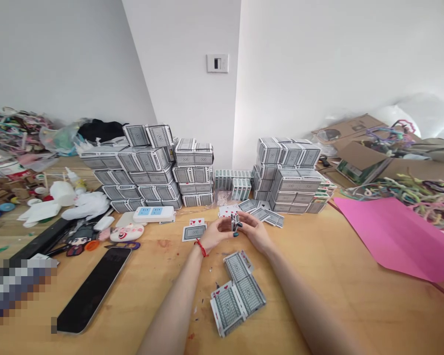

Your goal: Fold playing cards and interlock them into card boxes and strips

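Observation:
Both hands meet above the middle of the wooden table, pinching a small bunch of playing cards (234, 223) seen nearly edge-on. My left hand (219, 233), with a red string at the wrist, has its fingers closed on the cards' left side. On the right side, my right hand (256, 230) closes its fingers on the same cards. Just beyond the hands lie loose playing cards (259, 213), some face down. Nearer me, between the forearms, is a joined group of card blocks (239, 293) with grey patterned backs. A face-down card (194, 232) lies left of the hands.
Stacked card blocks rise at the back left (148, 170) and back right (296, 172). Small green-and-white boxes (240, 183) stand between them. At left are a phone (96, 288), a white power strip (154, 214) and clutter. Pink paper (395, 236) lies at right.

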A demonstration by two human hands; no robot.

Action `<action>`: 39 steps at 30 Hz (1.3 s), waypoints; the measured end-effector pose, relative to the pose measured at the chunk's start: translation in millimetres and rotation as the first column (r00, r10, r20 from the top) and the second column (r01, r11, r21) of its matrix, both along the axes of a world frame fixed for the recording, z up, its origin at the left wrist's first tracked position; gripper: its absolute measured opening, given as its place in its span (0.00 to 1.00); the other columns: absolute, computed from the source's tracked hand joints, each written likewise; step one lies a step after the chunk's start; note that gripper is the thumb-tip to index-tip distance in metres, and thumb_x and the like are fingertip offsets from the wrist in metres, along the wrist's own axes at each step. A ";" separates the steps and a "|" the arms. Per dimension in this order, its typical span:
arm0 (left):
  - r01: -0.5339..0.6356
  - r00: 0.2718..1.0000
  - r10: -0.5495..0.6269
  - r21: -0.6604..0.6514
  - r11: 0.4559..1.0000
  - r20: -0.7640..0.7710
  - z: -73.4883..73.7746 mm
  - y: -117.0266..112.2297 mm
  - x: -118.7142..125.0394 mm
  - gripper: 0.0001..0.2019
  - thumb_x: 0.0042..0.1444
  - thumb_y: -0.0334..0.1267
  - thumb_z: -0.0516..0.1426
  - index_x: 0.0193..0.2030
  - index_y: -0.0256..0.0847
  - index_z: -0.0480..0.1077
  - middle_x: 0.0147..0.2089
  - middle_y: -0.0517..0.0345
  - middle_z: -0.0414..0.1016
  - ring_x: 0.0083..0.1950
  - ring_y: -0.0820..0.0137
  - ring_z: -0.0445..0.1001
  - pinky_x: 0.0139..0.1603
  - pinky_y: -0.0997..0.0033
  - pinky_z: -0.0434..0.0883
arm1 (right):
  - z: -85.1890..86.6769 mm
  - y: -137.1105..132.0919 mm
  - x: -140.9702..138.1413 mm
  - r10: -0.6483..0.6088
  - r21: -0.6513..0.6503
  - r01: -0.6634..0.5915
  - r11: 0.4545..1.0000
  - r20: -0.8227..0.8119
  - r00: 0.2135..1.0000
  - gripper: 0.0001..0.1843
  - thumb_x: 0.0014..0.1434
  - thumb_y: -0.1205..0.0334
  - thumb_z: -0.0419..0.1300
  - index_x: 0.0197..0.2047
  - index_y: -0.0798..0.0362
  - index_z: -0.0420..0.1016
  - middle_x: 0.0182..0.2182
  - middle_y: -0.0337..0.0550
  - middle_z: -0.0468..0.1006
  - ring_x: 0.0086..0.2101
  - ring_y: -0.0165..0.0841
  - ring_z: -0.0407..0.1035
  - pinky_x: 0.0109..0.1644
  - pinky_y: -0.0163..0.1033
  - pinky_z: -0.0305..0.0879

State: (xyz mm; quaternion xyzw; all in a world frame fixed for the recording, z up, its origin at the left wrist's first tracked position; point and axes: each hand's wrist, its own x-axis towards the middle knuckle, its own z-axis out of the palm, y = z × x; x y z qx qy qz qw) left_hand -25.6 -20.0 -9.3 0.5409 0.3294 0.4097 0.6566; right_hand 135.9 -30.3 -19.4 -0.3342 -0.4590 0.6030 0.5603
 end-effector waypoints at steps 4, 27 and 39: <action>-0.048 0.999 0.048 0.034 0.998 -0.021 -6.3 0.6 3.9 0.28 0.30 0.28 0.65 0.43 0.36 0.67 0.46 0.49 0.71 0.45 0.65 0.70 0.51 0.58 0.63 | 4.8 -3.2 0.8 0.041 0.056 -0.038 0.998 -0.050 0.998 0.25 0.42 0.62 0.65 0.46 0.48 0.68 0.43 0.43 0.72 0.44 0.36 0.64 0.51 0.46 0.57; -0.045 0.994 0.052 0.072 0.996 -0.099 -13.1 -0.8 2.0 0.31 0.32 0.29 0.65 0.48 0.40 0.64 0.53 0.46 0.64 0.33 0.72 0.73 0.39 0.65 0.70 | 4.1 -5.6 -3.5 0.089 0.084 -0.075 0.994 -0.169 0.982 0.24 0.40 0.64 0.66 0.43 0.46 0.69 0.44 0.42 0.70 0.46 0.37 0.61 0.47 0.45 0.58; -0.101 0.981 0.121 0.133 0.986 -0.154 -15.6 -2.1 6.4 0.30 0.33 0.25 0.63 0.47 0.40 0.62 0.52 0.46 0.64 0.31 0.75 0.72 0.35 0.69 0.71 | 4.1 -6.3 -1.7 0.078 0.041 -0.075 0.996 -0.086 0.993 0.25 0.39 0.61 0.66 0.44 0.47 0.69 0.39 0.42 0.72 0.38 0.35 0.64 0.42 0.41 0.60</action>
